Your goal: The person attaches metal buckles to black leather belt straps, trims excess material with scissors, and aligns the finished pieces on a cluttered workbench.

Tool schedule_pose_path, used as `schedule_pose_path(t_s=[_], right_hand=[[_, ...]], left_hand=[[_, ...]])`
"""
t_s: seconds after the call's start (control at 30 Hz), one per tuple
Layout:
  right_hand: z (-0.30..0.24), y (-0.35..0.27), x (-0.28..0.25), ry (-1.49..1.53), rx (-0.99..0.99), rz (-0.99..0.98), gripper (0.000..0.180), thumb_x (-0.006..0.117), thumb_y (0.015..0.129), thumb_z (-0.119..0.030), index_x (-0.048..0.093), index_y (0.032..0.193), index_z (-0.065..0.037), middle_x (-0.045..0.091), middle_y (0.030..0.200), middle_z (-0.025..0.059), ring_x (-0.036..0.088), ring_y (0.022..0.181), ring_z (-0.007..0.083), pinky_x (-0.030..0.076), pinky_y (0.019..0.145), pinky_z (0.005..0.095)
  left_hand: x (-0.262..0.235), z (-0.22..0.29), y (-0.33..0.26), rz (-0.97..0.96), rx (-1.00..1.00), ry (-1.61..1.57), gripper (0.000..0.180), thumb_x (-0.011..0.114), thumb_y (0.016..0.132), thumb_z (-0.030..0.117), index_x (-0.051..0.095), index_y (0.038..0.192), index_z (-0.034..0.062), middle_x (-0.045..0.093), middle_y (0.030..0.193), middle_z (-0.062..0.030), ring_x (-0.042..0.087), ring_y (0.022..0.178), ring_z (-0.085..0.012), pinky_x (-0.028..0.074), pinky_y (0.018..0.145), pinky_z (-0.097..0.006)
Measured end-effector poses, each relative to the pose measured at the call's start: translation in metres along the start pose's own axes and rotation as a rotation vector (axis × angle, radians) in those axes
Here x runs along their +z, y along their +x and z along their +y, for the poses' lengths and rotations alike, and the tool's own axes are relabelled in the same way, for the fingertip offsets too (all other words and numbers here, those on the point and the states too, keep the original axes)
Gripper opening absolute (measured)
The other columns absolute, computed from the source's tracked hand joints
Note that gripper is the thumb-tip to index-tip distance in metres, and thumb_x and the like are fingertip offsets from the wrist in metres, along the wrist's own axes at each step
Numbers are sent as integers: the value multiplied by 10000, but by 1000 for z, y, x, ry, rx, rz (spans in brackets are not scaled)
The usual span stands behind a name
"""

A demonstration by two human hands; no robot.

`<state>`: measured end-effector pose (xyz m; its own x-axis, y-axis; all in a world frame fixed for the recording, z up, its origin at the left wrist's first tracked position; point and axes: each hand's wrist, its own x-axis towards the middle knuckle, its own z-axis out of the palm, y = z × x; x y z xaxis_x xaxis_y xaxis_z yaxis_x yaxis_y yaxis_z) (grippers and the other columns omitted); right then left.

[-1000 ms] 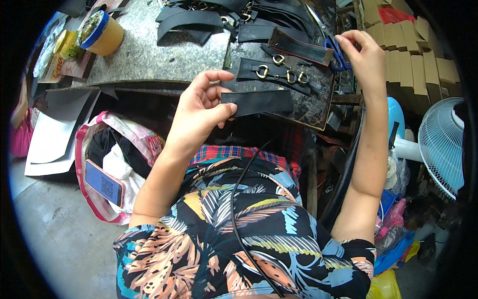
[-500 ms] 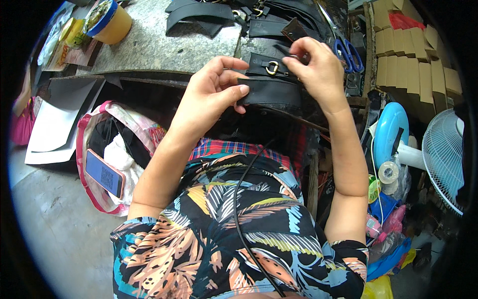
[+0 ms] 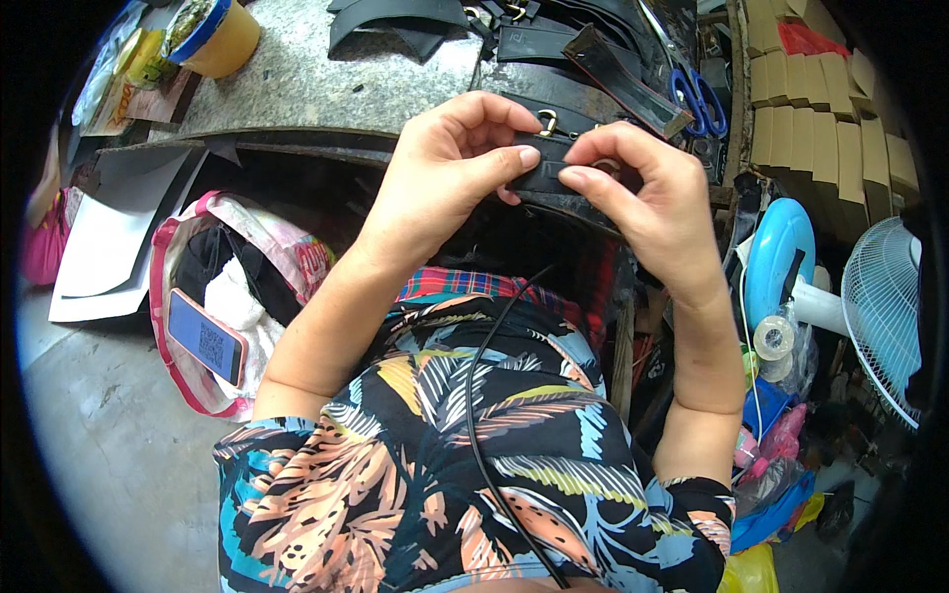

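Leather strip is staying pinched in the left hand; the right hand is drawing in just beside it, grip unclear.

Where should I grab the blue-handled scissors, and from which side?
Probably by the blue handle loops, coming from the near right with your right hand: the loops lie toward you, the blades point away, and a dark strip lies close on their left.
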<state>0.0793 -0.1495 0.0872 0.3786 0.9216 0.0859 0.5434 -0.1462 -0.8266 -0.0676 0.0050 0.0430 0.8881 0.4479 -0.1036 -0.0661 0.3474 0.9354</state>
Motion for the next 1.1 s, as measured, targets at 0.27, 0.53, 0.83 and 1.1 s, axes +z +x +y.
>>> schedule_pose_path(t_s=[0.27,0.53,0.83,1.1], right_hand=[[9,6,14,-72,6,64,218,800,826,-191,696,944,-41,693,833,75,648,736,202,512,688,317],[24,11,13,-40,-163,51,240,796,817,-210,719,975,-46,675,842,85,632,858,242,495,755,363],[28,7,26,-269,-192,177,168,746,827,-133,645,882,-11,623,784,97,592,708,260,453,728,351],[30,12,30,-258,-165,183,182,714,842,-174,625,867,-17,618,776,123,613,703,288,463,661,368]], left_hand=[[-2,0,-5,-7,19,17,306,746,870,8,639,1157,10,637,947,-6,632,836,-61,557,696,-217],[2,-2,-5,-26,75,34,293,724,886,3,631,1164,-6,665,970,-22,627,827,-58,533,718,-210],[18,-10,-12,119,257,318,325,701,871,-66,603,1168,23,627,944,-15,610,857,-61,531,751,-211],[25,-9,-17,146,518,662,350,691,862,-113,592,1170,21,601,911,0,604,826,-60,530,768,-214]])
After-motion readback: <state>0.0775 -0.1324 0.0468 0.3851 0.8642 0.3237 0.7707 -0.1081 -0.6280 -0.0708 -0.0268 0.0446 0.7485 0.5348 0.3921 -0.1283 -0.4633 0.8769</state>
